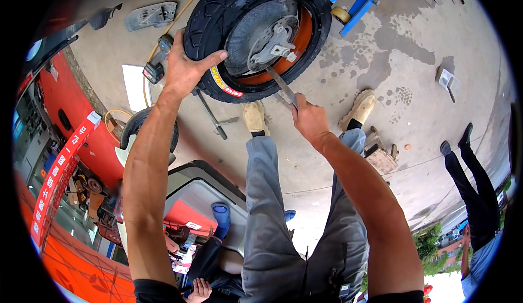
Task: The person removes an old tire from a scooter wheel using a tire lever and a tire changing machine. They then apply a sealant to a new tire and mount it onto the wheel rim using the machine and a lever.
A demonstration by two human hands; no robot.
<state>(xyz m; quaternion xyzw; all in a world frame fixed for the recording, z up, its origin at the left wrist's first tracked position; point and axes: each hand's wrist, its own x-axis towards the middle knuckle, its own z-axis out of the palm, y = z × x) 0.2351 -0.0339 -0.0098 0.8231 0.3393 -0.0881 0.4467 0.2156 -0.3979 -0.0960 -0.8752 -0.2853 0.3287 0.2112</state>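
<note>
A black scooter wheel with a thick tire (205,36) stands in front of me, its side turned toward me. Inside its orange rim (306,31) sit a grey hub (239,36) and a brake disc with a caliper (272,47). My left hand (185,66) grips the tire's near left edge, thumb stretched over the sidewall and some fingers hidden against the tread. My right hand (311,119) is closed around a flat metal tire lever (281,85). The lever's far end reaches the rim's lower edge by the disc; whether it is under the bead I cannot tell.
A cordless impact wrench (154,63) and a long-handled tool (212,115) lie left. A blue jack (359,3) stands far right. Around me are a hose (146,85), a wooden block (380,153), a white tray (445,78), a seated person (204,270) and a standing person (474,194).
</note>
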